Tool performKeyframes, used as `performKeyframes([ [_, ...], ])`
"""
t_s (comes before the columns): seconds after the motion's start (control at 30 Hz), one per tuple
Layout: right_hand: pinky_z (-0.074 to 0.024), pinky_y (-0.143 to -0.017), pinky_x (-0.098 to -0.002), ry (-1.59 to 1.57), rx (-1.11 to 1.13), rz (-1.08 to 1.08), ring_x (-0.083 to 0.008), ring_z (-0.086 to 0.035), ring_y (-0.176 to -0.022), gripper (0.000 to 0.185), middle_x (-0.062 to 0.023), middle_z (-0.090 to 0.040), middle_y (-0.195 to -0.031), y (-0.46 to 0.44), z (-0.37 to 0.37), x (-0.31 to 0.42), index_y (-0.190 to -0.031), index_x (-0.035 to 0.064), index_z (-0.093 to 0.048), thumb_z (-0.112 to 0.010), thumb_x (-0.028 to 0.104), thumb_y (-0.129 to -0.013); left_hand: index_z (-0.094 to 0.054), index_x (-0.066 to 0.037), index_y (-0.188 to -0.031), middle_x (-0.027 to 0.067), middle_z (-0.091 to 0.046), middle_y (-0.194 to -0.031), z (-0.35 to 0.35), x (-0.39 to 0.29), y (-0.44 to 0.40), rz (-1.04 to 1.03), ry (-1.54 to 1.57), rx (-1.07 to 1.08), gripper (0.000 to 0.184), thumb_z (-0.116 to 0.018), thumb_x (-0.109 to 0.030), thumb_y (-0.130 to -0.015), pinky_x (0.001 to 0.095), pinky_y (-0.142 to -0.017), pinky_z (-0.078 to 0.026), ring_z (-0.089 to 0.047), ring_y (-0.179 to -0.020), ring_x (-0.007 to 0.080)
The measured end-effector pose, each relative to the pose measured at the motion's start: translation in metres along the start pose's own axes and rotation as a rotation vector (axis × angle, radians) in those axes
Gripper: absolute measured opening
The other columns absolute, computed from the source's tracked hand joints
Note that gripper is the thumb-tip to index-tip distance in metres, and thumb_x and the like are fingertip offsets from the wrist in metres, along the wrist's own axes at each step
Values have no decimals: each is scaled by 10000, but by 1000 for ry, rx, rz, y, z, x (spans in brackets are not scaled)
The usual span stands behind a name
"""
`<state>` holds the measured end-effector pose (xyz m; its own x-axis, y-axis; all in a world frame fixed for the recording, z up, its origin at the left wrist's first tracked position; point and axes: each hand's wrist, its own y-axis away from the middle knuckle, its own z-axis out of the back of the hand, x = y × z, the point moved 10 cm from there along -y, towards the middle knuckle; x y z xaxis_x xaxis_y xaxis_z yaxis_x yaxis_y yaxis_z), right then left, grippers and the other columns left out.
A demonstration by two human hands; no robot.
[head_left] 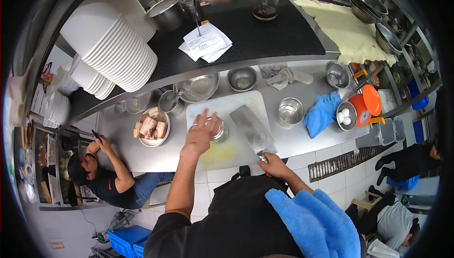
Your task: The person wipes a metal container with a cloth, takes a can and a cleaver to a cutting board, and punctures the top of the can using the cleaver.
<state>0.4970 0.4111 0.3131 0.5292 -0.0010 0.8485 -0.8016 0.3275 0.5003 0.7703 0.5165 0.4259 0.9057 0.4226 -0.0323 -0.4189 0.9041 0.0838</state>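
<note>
My right hand [274, 166] is closed round the handle of a cleaver [250, 128]. Its broad blade lies over the right side of a white cutting board [227, 102] with yellow stains. On the board's left half, my left hand [197, 137] is beside a tin can [218, 130], fingers stretched out and somewhat blurred. The fingers partly cover the can, and I cannot tell whether they touch it. Left of the board stands a white bowl [163, 139] holding thick chunks of what looks like pork belly [150, 126].
Metal bowls [241, 79] line the counter's back. To the right are a steel pot [290, 111], a blue cloth [321, 113], and eggs [344, 116] in a bowl. A shelf [265, 40] with stacked white bowls [118, 50] overhangs. A person [109, 177] sits at left.
</note>
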Motion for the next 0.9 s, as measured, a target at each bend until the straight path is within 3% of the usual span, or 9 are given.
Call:
performKeyframes([
  [0.17, -503, -497, -363, -88, -120, 39, -183, -633, -505, 286, -95, -632, -653, -11, -9, -8, -956, -12, -599, -682, 259, -999, -207, -58, -1675, 276, -459, -1579, 17, 15, 15, 520, 331, 364, 1249, -871, -569, -748, 466, -1066, -537, -635, -1276, 436],
  [0.27, -505, -501, -364, 87, -73, 209, -179, -633, -508, 284, -103, -631, -652, -21, -19, 1, -961, -11, -598, -678, 259, -1001, -243, -9, -1644, 286, -579, -1432, 14, -4, 11, 608, 271, 277, 1313, -841, -704, -705, 452, -1000, -573, -686, -1196, 421],
  [0.3, -506, -500, -364, 189, -48, 295, -177, -631, -507, 282, -105, -630, -651, -21, -22, 8, -961, -9, -596, -676, 258, -1003, -262, -16, -1637, 284, -586, -1407, 15, -4, 10, 604, 269, 256, 1284, -851, -678, -707, 452, -995, -576, -685, -1196, 417],
  [0.33, -531, -570, -397, 166, -54, 243, -234, -668, -572, 302, -144, -649, -693, -22, -18, 2, -966, -16, -598, -682, 273, -992, -280, -23, -1629, 283, -592, -1382, 16, -3, 10, 600, 266, 235, 1256, -861, -652, -709, 452, -991, -578, -684, -1196, 413],
  [0.43, -534, -596, -411, 107, -7, 56, -253, -679, -596, 308, -155, -655, -707, -13, -9, 16, -993, -28, -607, -682, 271, -985, -326, -44, -1605, 266, -597, -1332, 12, 1, 7, 477, 252, 143, 1154, -875, -548, -723, 448, -949, -598, -701, -1145, 397],
  [0.63, -500, -504, -359, 140, 63, 57, -166, -619, -512, 249, -73, -609, -638, -17, -15, 21, -958, 7, -589, -671, 238, -1003, -354, -136, -1616, 256, -561, -1378, 10, -2, 10, 323, 271, 166, 1041, -876, -341, -738, 472, -1014, -568, -657, -1208, 420],
  [0.77, -486, -491, -352, 50, -53, 64, -154, -597, -500, 234, -59, -596, -626, -17, -11, 7, -951, 10, -580, -667, 219, -1011, -290, -204, -1657, 286, -383, -1581, 6, -5, 11, 144, 333, 100, 1063, -863, -239, -763, 484, -1124, -496, -531, -1374, 473],
  [0.83, -469, -474, -339, -45, -103, 56, -146, -582, -482, 230, -41, -587, -608, -22, -16, -4, -924, 24, -564, -667, 207, -1019, -229, -191, -1676, 290, -236, -1660, 17, -7, 11, 107, 600, -10, 1111, -873, -246, -772, 492, -1162, -461, -447, -1443, 491],
  [0.9, -480, -487, -350, 99, -43, 73, -159, -590, -489, 229, -56, -596, -620, -19, -13, 6, -953, 12, -574, -672, 209, -1013, -175, -172, -1690, 286, -122, -1709, 21, -4, 13, 106, 745, -96, 1165, -889, -269, -774, 503, -1189, -433, -373, -1492, 511],
])
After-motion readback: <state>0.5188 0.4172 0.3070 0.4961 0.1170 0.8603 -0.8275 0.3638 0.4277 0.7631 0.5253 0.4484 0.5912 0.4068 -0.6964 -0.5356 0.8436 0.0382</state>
